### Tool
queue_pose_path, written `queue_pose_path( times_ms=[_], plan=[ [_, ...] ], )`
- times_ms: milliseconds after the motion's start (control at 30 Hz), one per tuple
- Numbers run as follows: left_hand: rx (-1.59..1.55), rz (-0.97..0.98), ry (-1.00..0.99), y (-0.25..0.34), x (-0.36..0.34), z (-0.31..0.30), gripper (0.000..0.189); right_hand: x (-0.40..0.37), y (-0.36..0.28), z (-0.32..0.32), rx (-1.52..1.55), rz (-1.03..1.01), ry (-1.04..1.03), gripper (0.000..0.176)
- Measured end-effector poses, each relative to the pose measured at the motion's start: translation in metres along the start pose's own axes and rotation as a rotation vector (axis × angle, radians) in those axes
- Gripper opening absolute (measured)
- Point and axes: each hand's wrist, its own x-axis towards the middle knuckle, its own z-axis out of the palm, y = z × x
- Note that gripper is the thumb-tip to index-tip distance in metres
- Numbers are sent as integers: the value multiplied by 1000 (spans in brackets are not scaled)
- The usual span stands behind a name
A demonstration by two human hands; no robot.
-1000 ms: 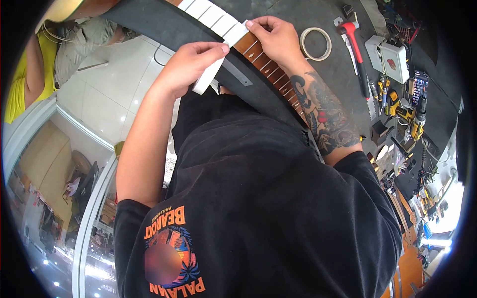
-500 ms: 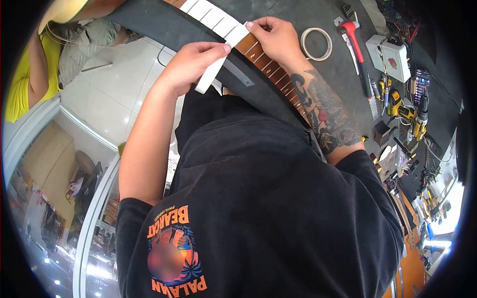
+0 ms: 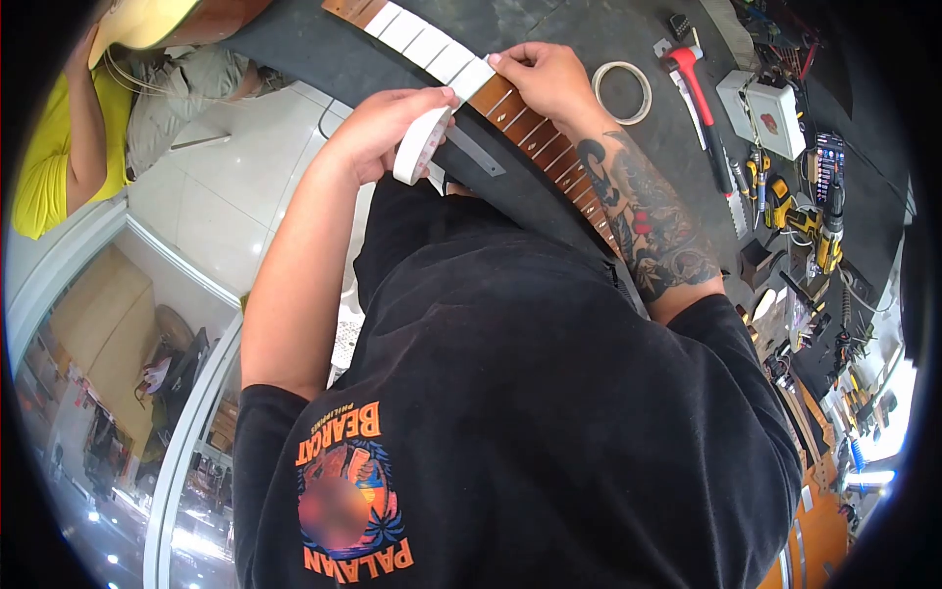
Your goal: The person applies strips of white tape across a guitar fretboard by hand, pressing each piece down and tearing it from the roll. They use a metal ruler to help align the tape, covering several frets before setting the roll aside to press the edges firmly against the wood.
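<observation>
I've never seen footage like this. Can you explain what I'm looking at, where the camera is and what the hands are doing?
This is one round fisheye picture from a camera worn on a person's head, looking down past their black T-shirt. No machine: just two bare hands. The left hand pinches a white strip of tape; the tattooed right hand presses its other end across a brown wooden guitar neck. On the dark workbench lie a pale tape roll, a red-handled hammer and yellow tools.
</observation>
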Motion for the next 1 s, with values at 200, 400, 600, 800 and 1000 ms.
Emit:
queue_pose_path(
  times_ms=[200, 400, 600, 800, 1000],
  plan=[
    [-21, 20, -13, -1, -1, -1, 54, 0, -1, 0, 11, 0, 0, 39],
    [14, 10, 0, 1, 4, -2, 53, 2, -12, -4, -19, 27, 19, 39],
    [-28, 21, -15, 0, -2, 0, 50, -2, -7, 1, 30, 47, 73, 37],
    [-18, 49, -16, -4, 1, -1, 51, -18, -4, 6, 45, -122, 419, 28],
    [-23, 49, -36, -2, 3, 2, 50, -40, -7, 25, -209, -486, 446, 21]
  ],
)
